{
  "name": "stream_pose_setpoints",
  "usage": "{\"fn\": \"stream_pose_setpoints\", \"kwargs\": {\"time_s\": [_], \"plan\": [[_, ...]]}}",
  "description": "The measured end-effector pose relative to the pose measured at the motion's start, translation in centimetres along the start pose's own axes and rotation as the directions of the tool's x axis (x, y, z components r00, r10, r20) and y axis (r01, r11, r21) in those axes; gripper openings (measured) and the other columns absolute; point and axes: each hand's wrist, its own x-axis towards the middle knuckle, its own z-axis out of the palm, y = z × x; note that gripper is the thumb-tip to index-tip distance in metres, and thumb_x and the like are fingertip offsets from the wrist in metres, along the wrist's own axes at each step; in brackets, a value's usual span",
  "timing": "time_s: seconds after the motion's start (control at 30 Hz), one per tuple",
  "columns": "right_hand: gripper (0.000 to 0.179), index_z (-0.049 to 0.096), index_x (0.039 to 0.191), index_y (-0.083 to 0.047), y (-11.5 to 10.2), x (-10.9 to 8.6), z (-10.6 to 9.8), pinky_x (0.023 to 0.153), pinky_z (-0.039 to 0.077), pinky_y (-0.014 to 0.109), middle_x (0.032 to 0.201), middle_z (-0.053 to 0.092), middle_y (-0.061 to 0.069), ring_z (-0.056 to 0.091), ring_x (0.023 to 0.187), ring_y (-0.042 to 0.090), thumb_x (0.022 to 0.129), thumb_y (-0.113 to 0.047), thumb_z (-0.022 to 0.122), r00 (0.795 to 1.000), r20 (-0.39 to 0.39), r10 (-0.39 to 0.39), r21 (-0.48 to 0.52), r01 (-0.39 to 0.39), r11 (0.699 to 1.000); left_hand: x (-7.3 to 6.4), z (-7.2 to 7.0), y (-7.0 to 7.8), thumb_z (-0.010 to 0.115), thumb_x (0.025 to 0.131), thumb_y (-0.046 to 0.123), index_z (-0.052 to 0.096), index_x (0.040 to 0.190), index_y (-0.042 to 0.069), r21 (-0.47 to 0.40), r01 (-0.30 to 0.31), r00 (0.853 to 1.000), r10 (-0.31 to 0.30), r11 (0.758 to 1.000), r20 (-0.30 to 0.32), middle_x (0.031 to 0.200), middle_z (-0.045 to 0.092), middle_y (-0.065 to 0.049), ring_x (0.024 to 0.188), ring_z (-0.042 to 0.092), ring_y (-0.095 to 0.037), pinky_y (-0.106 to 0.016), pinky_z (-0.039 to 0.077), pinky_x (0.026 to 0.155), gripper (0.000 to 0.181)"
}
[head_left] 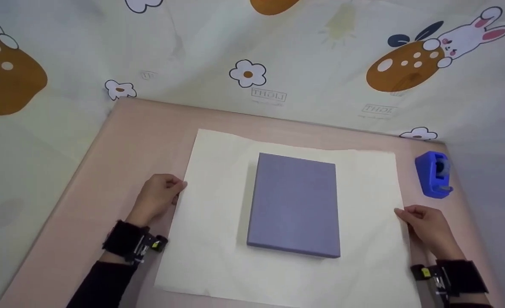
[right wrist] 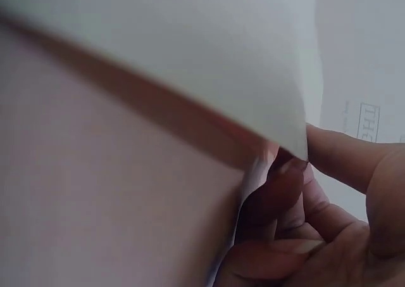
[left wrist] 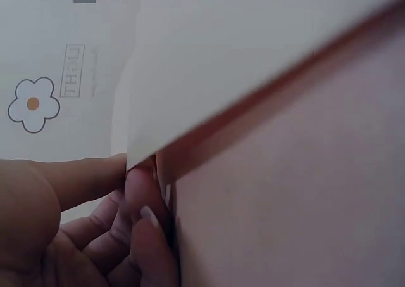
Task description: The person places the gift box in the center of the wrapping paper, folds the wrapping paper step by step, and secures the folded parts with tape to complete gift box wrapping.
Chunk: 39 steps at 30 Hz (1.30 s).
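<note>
A large cream sheet of paper [head_left: 209, 205] lies across the pink table, and a flat purple box [head_left: 295, 205] rests on it near the middle. My left hand [head_left: 158, 194] pinches the paper's left edge between thumb and curled fingers. Opposite it, my right hand [head_left: 429, 224] pinches the right edge. Both wrist views show the paper [left wrist: 253, 52] lifted slightly off the table along the held edges, with a shadow beneath. In the right wrist view, the thumb lies over the paper [right wrist: 209, 59] and the fingers curl below it.
A blue tape dispenser [head_left: 427, 175] stands at the table's right side, beyond my right hand. Behind the pink table [head_left: 149, 128] hangs a pale sheet [head_left: 192, 55] printed with rabbits and flowers; it also covers the left side.
</note>
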Motion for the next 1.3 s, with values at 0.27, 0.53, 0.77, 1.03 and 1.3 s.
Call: {"fn": "stream_pose_setpoints", "kwargs": {"time_s": [0.27,0.53,0.77,1.03,1.3], "plan": [[0.06,0.064,0.118,0.002,-0.8,0.9,-0.3,0.058,0.049,0.028,0.079,0.059,-0.003,0.055,0.07,0.013,0.099,-0.054,0.056,0.999,-0.005,-0.054,-0.004,0.054,0.999,1.0,-0.5,0.4,0.056,0.103,0.026,0.07,0.11,-0.003,0.019,-0.002,1.0,0.003,1.0,-0.009,0.088,0.071,-0.011,0.074,0.065,-0.016,-0.026,0.052,0.061,0.032],[0.063,0.064,0.11,0.001,-0.2,-0.4,-1.1,0.06,0.047,0.028,0.078,0.056,-0.003,0.054,0.072,0.014,0.099,-0.06,0.052,0.989,0.147,0.0,-0.047,0.007,0.999,-0.9,-1.1,3.0,0.054,0.103,0.035,0.061,0.125,-0.008,0.308,-0.052,0.999,0.054,0.95,0.002,0.098,0.069,-0.02,0.076,0.064,-0.023,-0.03,0.049,0.058,0.049],[0.055,0.061,0.107,0.001,-0.5,-3.1,-1.4,0.065,0.055,0.03,0.084,0.066,-0.001,0.062,0.075,0.015,0.102,-0.053,0.05,0.975,0.224,-0.01,-0.047,0.022,0.999,-3.6,1.7,7.8,0.063,0.099,0.035,0.061,0.13,-0.002,0.435,-0.299,0.953,0.293,0.849,0.082,0.128,0.064,-0.023,0.117,0.064,-0.037,-0.051,0.055,0.093,0.048],[0.057,0.064,0.118,0.003,-2.9,-6.1,-0.7,0.054,0.05,0.029,0.074,0.065,0.002,0.059,0.061,0.014,0.103,-0.051,0.051,0.96,0.258,-0.105,-0.132,0.143,0.981,-5.2,6.5,12.5,0.066,0.097,0.038,0.062,0.133,0.006,0.484,-0.728,0.656,0.698,0.486,0.285,0.144,0.058,-0.015,0.139,0.051,-0.032,-0.048,0.04,0.118,0.048],[0.054,0.068,0.12,0.005,-5.0,-8.8,0.3,0.052,0.044,0.024,0.069,0.059,0.001,0.053,0.059,0.01,0.102,-0.045,0.055,0.967,0.097,-0.235,-0.251,0.252,0.935,-3.8,9.4,14.7,0.056,0.101,0.048,0.041,0.155,0.014,0.467,-0.797,0.594,0.634,0.383,0.495,0.166,0.03,-0.014,0.156,0.025,-0.034,-0.053,0.023,0.127,0.065]]}}
